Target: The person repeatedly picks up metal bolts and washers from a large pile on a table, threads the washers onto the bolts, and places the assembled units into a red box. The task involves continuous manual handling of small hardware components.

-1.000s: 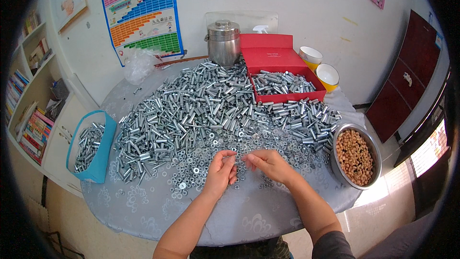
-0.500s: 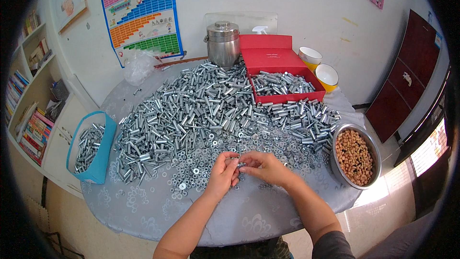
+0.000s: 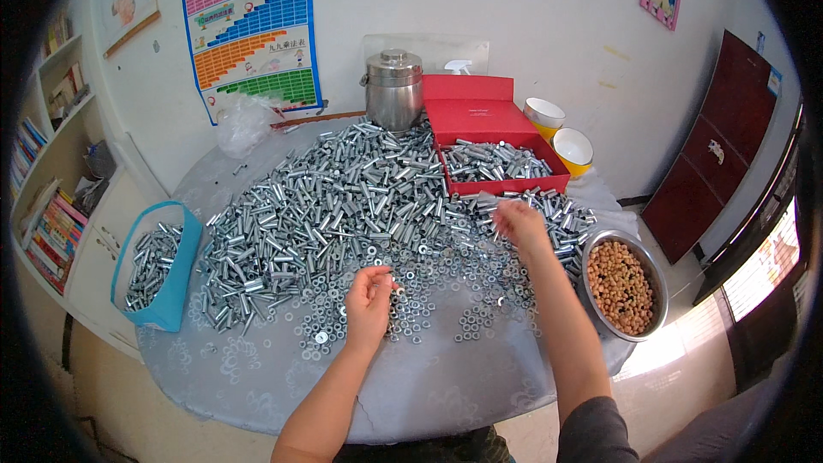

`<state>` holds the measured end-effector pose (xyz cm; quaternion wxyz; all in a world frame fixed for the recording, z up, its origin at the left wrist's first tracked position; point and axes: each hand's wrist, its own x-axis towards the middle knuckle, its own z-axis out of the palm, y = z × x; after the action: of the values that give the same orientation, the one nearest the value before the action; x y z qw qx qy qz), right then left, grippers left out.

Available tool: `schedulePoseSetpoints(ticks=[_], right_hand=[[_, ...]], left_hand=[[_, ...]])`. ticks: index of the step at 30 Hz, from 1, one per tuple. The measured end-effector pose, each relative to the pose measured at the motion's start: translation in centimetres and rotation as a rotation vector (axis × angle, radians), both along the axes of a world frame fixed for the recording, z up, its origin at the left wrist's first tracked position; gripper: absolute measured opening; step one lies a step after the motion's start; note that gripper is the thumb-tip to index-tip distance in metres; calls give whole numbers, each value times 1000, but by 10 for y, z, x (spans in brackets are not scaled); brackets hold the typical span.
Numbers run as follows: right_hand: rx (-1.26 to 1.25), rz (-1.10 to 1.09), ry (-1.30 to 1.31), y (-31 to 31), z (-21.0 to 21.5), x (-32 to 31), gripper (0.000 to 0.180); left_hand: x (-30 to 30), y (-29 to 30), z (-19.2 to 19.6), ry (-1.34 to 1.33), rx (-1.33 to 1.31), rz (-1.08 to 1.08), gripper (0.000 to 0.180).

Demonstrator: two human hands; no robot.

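Observation:
My left hand is closed in a pinch above the near edge of the washers, with a small dark-tipped metal piece between thumb and forefinger that I cannot make out. Farther forward and to the right, my right hand reaches over the metal sleeves, its fingers curved and apart. A blurred grey sleeve shows just beyond its fingertips, apart from them as far as I can see. Many flat washers lie loose on the grey tablecloth between and around my hands.
A red box full of sleeves stands open at the back, beside a steel canister and two yellow-and-white bowls. On the left is a blue bin of metal parts. A steel bowl of brown nut-like pieces sits at the right edge.
My hands were together over the washers and have parted. The right one has moved forward and right to the sleeves near the red box; the left has shifted slightly left.

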<state>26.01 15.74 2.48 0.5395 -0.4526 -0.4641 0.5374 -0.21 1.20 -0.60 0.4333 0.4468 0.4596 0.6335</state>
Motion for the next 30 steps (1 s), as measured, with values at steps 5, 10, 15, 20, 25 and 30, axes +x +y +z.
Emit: schedulePoseSetpoints(ticks=[5,10,15,20,25,30], right_hand=[[209,-170,-8,17,36,-5,47],[246,-53,-521,-18,2,-10,20],[238,-341,-1055,-52,-8,3,16],[239,-332,-1347,-56,-23,13,16],[387,-376,-1499,-51,-33,10,17],[348,-312,-1439,-44,-36,12,11]], left_hand=[[-3,3,-6,63,40,66,12],[-6,4,-8,115,67,114,9],[-9,6,-10,160,60,157,9],[-11,7,-10,184,41,181,8],[-18,10,-15,189,52,202,7],[-17,9,-9,250,10,215,7]])
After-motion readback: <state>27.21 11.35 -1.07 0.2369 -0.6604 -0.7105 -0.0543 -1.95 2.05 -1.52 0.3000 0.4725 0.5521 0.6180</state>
